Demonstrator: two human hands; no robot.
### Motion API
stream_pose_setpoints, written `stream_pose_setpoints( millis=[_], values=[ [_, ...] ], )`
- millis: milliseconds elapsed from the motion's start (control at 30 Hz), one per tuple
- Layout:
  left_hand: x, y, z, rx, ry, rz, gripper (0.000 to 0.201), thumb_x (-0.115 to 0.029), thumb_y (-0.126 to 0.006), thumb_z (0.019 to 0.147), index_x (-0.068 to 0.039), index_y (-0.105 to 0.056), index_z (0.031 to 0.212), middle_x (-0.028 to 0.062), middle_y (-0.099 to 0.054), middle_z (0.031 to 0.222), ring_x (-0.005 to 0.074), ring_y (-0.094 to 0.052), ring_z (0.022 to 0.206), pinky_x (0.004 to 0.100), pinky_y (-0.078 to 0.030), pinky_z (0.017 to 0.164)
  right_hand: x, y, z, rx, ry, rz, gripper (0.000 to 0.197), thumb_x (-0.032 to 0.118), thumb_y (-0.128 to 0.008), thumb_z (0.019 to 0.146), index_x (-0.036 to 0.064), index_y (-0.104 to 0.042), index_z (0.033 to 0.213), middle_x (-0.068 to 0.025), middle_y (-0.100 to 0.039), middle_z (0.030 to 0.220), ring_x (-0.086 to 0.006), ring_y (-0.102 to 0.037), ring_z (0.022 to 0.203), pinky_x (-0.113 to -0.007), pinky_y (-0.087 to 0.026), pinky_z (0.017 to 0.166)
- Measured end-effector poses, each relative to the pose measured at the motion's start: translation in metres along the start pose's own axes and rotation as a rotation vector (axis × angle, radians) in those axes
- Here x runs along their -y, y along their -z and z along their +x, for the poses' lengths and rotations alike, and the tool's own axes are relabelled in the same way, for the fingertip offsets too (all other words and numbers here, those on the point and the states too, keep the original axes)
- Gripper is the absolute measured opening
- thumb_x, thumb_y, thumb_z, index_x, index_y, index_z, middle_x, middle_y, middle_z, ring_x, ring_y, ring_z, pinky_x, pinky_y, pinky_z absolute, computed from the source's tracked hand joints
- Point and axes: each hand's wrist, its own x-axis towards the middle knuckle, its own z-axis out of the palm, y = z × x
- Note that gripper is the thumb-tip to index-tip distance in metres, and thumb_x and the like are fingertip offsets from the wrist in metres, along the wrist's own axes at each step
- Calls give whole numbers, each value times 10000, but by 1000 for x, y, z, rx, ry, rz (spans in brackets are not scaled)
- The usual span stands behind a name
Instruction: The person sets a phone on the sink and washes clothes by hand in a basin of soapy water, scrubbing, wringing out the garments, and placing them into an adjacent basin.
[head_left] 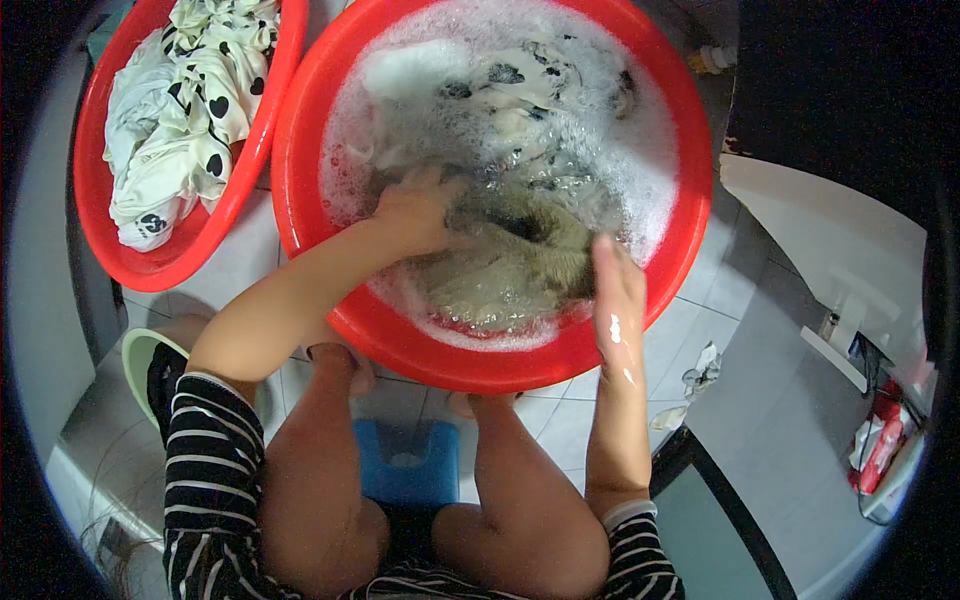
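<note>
A large red tub of foamy water stands before me with wet clothes in it. My left hand reaches into the water at the tub's left side, its fingers sunk among suds beside an olive-beige garment. Whether they grip any cloth is hidden. At the tub's right inner side, my right hand is wet and held edge-on, fingers stretched out, close to that garment's right end. Farther back, a white garment with black patches lies half under the foam.
A smaller red basin at left holds white clothes with black hearts. Between my legs is a blue plastic stool. A pale green bucket stands at left. Crumpled packaging lies on the tiled floor; a white panel is at right.
</note>
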Motion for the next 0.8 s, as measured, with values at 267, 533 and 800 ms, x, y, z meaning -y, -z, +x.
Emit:
stream_pose_setpoints(
  millis=[267, 533, 800],
  values=[
    [-1, 35, -22, 255, -50, -586, 784, -139, -751, 615, -66, -420, 1322, 189, -397, 1368, 370, -372, 1276, 409, -334, 1048, 9, 66, -66, 153, 140, 1020, 513, 393, -335, 978, -22, -482, 1239, -184, -521, 1264, -319, -499, 1173, -470, -382, 1010],
    [-28, 66, -51, -59, -456, -578, 669, -103, -654, 625, -124, -479, 1271, 154, -469, 1198, 334, -441, 1192, 390, -338, 1035, -52, 21, -15, 55, 228, -111, 310, 196, -471, 935, 17, -579, 1164, -140, -530, 1277, -289, -434, 1213, -381, -307, 1029],
    [-4, -19, 26, -145, -13, -36, 460, -341, -637, 783, -174, -549, 1202, 228, -436, 1298, 379, -434, 1207, 456, -379, 1000, -79, -64, 44, 119, 110, -694, 514, 425, -509, 876, 154, -483, 1312, -204, -355, 1412, -398, -286, 1308, -484, -181, 1074]
  ],
)
